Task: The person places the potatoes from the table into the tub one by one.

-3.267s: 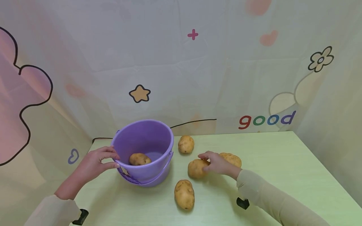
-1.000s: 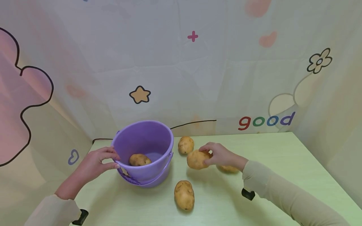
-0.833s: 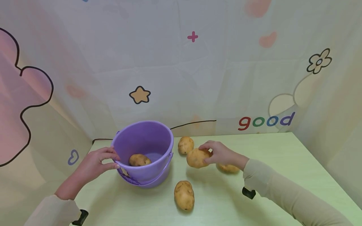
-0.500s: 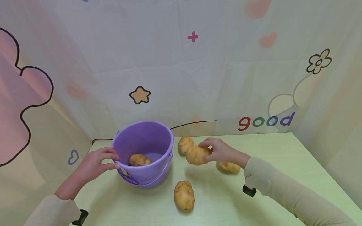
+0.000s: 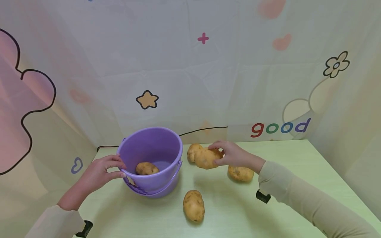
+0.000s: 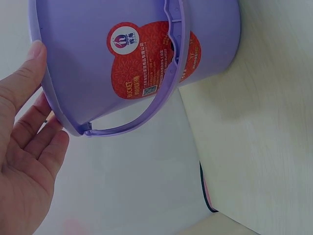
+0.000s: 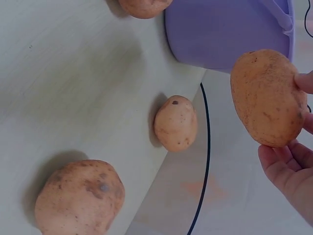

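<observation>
On the surface (image 5: 297,158), one purple bucket (image 5: 154,182) is stood, pinched at the top by the left hand (image 5: 102,170). By the right hand (image 5: 233,153), a lifted potato (image 5: 207,158) is gripped; it has just been raised higher, right of the bucket, so its pick-up is judged done, its setting-down not. Five potatoes are counted: that one, an inner potato (image 5: 147,168) in the bucket, and, on the surface, a near potato (image 5: 193,205), a rightmost potato (image 5: 241,174) and a far potato (image 5: 192,152).
</observation>
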{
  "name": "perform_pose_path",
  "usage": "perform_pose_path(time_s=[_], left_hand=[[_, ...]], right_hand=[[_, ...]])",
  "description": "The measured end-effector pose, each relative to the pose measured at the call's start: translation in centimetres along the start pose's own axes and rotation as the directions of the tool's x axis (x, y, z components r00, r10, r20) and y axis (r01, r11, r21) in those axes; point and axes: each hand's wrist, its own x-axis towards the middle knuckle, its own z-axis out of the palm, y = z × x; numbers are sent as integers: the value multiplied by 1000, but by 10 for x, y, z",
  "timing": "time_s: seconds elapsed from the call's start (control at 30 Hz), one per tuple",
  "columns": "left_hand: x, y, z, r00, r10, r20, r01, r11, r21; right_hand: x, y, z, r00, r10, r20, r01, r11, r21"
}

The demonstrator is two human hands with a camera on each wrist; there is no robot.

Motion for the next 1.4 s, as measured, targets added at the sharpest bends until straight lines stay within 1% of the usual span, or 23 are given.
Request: perform_pose_path(time_s=[0.23,0.5,0.73,0.93,1.07,1.4], left_hand=[[0,0,-1,1000,-12,10,12,1000,0],[0,-1,0,1000,-8,7,8,1000,-4],[0,-1,0,1000,2,-1,-2,1000,-3],[0,2,-2,1000,6,-17,-6,1000,-7],[1,3,-2,1000,7,-22,-7,1000,-6],[1,3,-3,1000,-10,-4,10,1000,-12]], right_hand=[[4,-11,-10,999,-35,-6,35,999,-22],[9,-20,-20,998,-66,-20,65,996,-67],[14,-27,-26,993,-109,-33,107,992,-67],[19,-38,-34,986,-156,-52,152,986,-62],[22,-45,-37,984,-167,-59,163,985,-59],[33,-58,-40,979,-198,-55,195,979,-65]])
